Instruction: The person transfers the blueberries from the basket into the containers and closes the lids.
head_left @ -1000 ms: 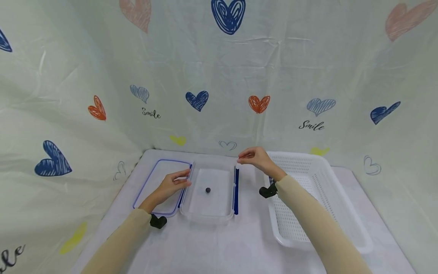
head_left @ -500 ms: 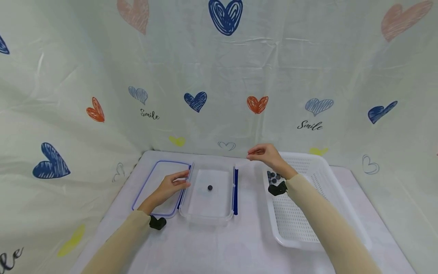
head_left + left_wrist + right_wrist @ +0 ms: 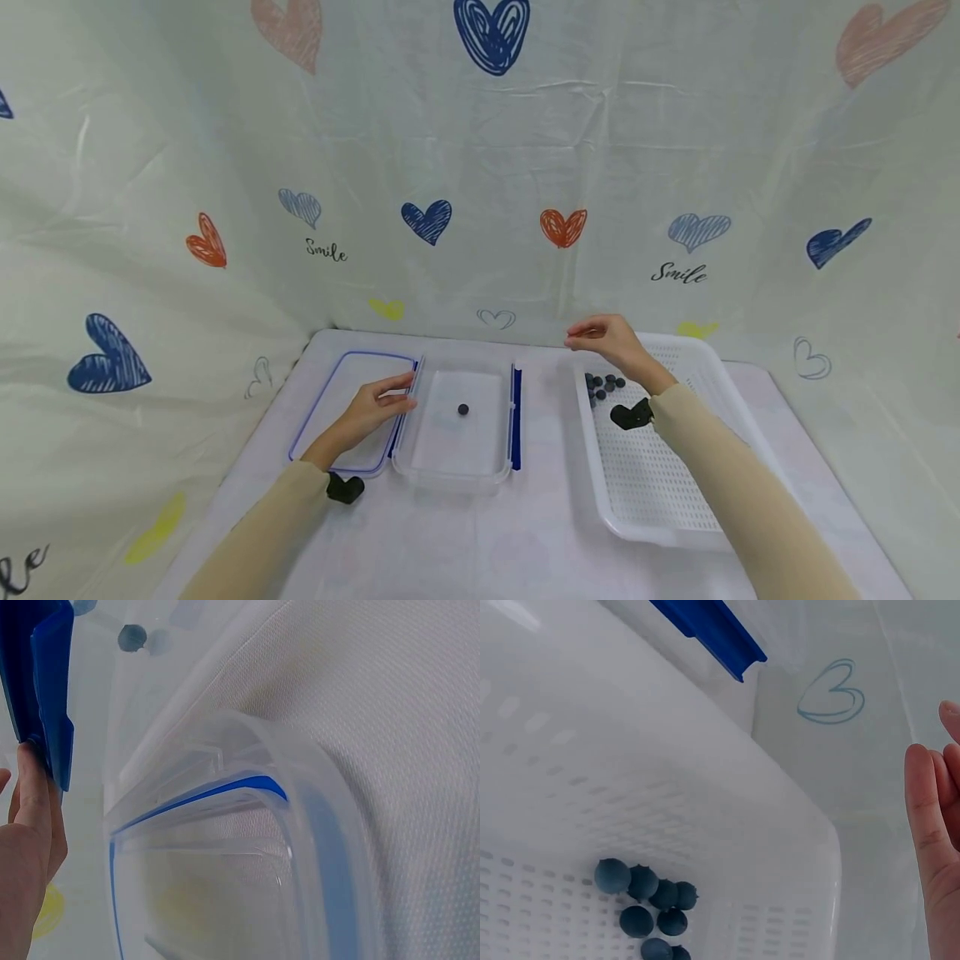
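Observation:
My left hand [image 3: 371, 410] reaches with extended fingers to the near-left side of a clear plastic container [image 3: 487, 477]; in the left wrist view its fingertips touch a blue clip [image 3: 52, 697]. A single blueberry [image 3: 463, 409] lies inside the container. My right hand [image 3: 613, 346] hovers over the back left corner of a white perforated basket [image 3: 615, 521], thumb and fingers close together with nothing seen between them. Several more blueberries [image 3: 636, 921] sit in that corner, below the hand.
The container's lid [image 3: 352, 417], edged with a blue seal, lies flat to the left of the container. Another blue clip [image 3: 517, 421] sticks out on the container's right side. Behind the white-covered table [image 3: 480, 550] hangs a sheet [image 3: 480, 150] printed with hearts.
My right hand has moved right, from the container's far right corner to above the basket, uncovering the blueberries there. The left hand has stayed in place.

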A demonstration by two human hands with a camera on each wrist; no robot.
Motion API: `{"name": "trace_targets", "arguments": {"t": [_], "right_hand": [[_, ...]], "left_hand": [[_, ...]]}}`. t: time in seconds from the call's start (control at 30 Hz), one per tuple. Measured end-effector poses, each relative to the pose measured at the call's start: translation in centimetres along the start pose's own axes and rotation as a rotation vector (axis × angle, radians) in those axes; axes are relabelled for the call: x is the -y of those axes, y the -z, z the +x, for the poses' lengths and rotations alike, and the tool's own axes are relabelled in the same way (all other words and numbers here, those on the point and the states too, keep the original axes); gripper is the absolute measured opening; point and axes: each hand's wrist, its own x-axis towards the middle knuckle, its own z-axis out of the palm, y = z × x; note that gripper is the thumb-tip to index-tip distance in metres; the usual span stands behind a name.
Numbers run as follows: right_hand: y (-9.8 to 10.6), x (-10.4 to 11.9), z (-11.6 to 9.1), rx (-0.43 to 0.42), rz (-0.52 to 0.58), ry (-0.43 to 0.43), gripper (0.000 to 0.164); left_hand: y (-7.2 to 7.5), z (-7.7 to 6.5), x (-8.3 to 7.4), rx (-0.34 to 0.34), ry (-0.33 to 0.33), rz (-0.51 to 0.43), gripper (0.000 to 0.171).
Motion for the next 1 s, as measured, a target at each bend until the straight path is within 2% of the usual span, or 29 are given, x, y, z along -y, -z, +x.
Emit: {"name": "trace_targets", "arguments": {"t": [0.6,0.8,1.0], "right_hand": [[1.9,-3.9,-1.6,-0.057,-0.01,-0.039,0.036],[2.1,-5.2,-2.5,-0.071,-0.01,-0.068,0.035],[1.9,-7.1,-3.2,-0.08,-0.058,-0.114,0.034]], "left_hand": [[-0.2,0.1,-0.1,-0.029,0.039,0.002,0.067],[-0.1,0.2,0.2,-0.021,0.023,0.007,0.066],[-0.1,0.1,0.3,-0.018,0.014,0.019,0.066]]}}
